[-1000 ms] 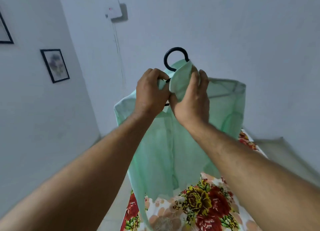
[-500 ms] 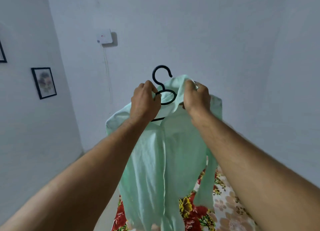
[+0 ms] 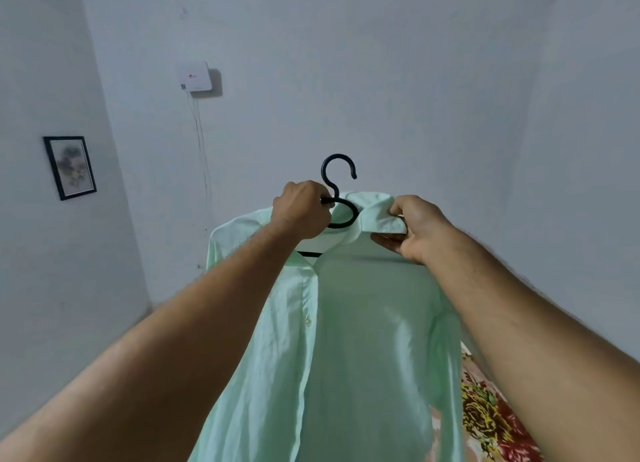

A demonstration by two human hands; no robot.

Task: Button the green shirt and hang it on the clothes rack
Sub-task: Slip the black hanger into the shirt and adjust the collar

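A pale green shirt (image 3: 353,340) hangs on a black plastic hanger (image 3: 337,181), held up in front of me in mid-air. Its front placket with one visible button runs down the middle. My left hand (image 3: 299,215) grips the hanger at the base of the hook, over the left shoulder of the shirt. My right hand (image 3: 415,229) pinches the right side of the collar between thumb and fingers. The hanger's arms are mostly hidden under the cloth. No clothes rack is in view.
White walls stand ahead and to both sides. A white box (image 3: 195,77) with thin wires hanging below it is on the far wall. A framed picture (image 3: 70,167) hangs on the left wall. A floral bedsheet (image 3: 491,423) lies at the lower right.
The shirt and hanger have turned to face me and spread flatter. My right hand has slid outward along the collar to the right. My view has tilted up.
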